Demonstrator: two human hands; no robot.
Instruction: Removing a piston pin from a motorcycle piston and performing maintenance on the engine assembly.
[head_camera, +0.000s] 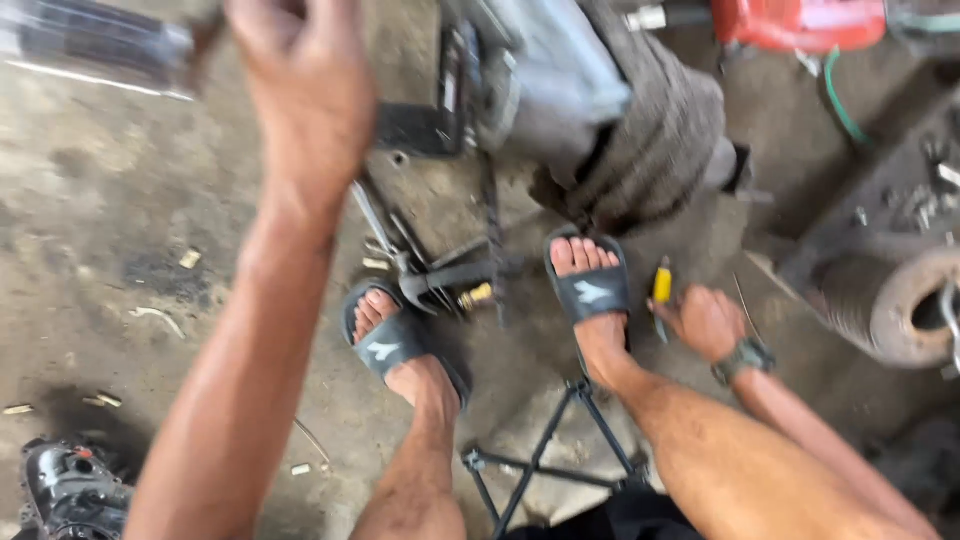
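Seated over a grimy concrete floor (90, 200), the person's right hand (705, 320) reaches down at the near right and closes on a yellow-handled screwdriver (661, 290) beside the right sandal (592, 290). Farther left, the left hand (305, 85) is raised, fingers curled around a blurred dark cylinder (95, 45), steadying it; judging by this, a tool is being fetched.

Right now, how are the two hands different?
The left hand is raised high, close to the camera and blurred, beside a dark cylinder-shaped thing; the right hand is down low by the floor. The right hand grips a yellow-handled tool; whether the left hand holds anything is unclear. The right arm wears a wristwatch; the left wrist is bare. Both hands are bare, without gloves.
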